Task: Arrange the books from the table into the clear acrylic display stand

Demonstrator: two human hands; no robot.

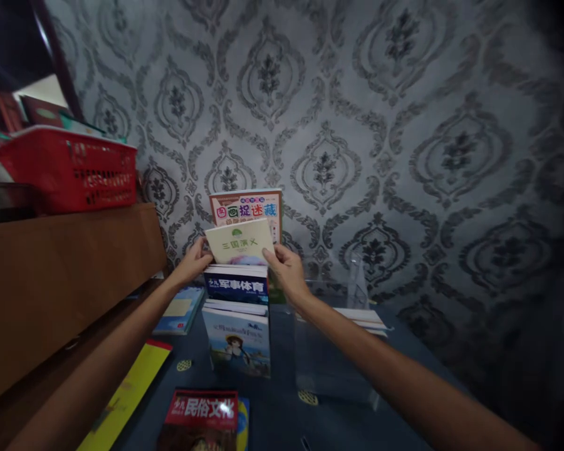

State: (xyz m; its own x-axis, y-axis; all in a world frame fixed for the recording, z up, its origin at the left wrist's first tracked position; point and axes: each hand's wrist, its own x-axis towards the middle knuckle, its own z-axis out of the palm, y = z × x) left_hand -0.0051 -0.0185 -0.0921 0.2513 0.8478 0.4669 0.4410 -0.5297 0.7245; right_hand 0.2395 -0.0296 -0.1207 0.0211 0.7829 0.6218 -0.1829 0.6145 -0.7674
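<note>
Two hands (198,257) (289,269) grip a cream book (237,243) above a dark table (277,407), before patterned wallpaper (324,166).

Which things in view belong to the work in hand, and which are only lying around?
Likely in the work:
cream book, in the right hand, left hand at its edge
dark blue book and light blue book, upright

Apparently lying around:
red basket
red book, lying flat
</note>
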